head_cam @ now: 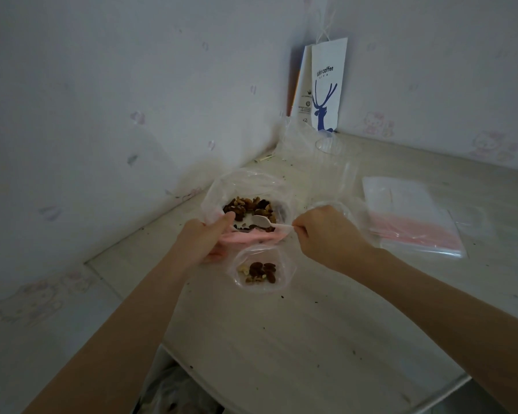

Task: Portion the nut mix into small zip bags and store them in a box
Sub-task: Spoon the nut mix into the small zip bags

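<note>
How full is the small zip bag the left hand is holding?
Partly filled: the small zip bag in the left hand has a few nuts at its bottom, clear plastic above.

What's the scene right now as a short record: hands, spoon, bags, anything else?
left hand: grips the small zip bag by its pink mouth
right hand: pinches the spoon handle
spoon: bowl over the nut mix in the large clear bag
small zip bag: a few nuts inside
spare zip bags: stacked at right on the table
paper coffee bag: upright in the corner
</note>
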